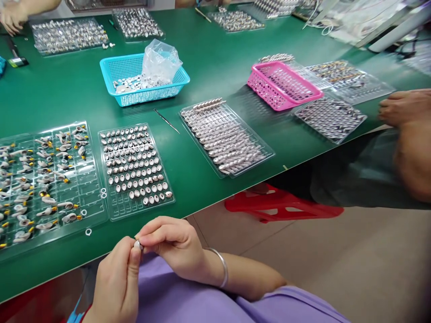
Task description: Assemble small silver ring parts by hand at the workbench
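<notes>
Just off the table's front edge, my left hand and my right hand meet at the fingertips. Between them is a small white earbud part, mostly covered by the fingers. Both hands are closed in a pinch on it. Beyond them on the table lies a clear tray of small oval earbud shells, set in rows with some bare pockets at the front left. To its left, a larger clear tray carries white earbud pieces with yellow ends. A few loose white rings lie near that tray's front right corner.
Metal tweezers lie behind the shell tray. A blue basket holds white parts and a plastic bag; a pink basket stands further right. A tray of white stick-like rows sits between. Co-workers' hands show right and far left.
</notes>
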Demonstrator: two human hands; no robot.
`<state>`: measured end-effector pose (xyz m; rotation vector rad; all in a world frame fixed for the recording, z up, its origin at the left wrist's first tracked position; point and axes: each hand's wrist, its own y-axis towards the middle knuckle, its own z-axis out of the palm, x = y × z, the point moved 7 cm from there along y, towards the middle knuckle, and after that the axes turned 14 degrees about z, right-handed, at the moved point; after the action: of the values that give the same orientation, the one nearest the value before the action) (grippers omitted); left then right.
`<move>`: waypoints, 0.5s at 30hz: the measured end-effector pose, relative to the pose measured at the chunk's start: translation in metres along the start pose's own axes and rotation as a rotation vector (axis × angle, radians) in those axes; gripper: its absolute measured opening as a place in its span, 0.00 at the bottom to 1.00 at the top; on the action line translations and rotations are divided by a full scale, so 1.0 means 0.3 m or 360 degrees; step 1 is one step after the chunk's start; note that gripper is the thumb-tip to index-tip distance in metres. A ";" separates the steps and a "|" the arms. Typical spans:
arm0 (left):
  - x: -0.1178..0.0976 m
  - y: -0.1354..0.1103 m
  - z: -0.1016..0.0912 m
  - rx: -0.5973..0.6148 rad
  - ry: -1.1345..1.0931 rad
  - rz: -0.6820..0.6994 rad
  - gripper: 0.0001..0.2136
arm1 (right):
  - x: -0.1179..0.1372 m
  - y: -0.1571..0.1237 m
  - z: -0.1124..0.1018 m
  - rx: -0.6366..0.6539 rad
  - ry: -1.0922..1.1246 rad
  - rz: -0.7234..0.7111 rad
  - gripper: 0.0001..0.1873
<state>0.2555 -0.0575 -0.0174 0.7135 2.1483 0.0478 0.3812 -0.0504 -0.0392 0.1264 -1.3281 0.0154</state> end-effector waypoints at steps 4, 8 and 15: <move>0.014 -0.006 0.011 0.0057 -0.0130 -0.0130 0.14 | 0.000 -0.012 -0.001 -0.0022 -0.0062 -0.0047 0.07; 0.034 -0.013 0.019 0.0073 -0.0248 -0.0263 0.17 | -0.005 -0.011 -0.002 -0.0013 -0.0132 -0.0049 0.07; 0.024 -0.006 0.010 0.0066 -0.0100 -0.0098 0.14 | 0.016 0.008 0.003 -0.0013 -0.0107 -0.0094 0.07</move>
<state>0.2535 -0.0561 -0.0250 0.6635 2.1149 -0.0514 0.3814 -0.0483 -0.0342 0.1602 -1.3910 -0.0448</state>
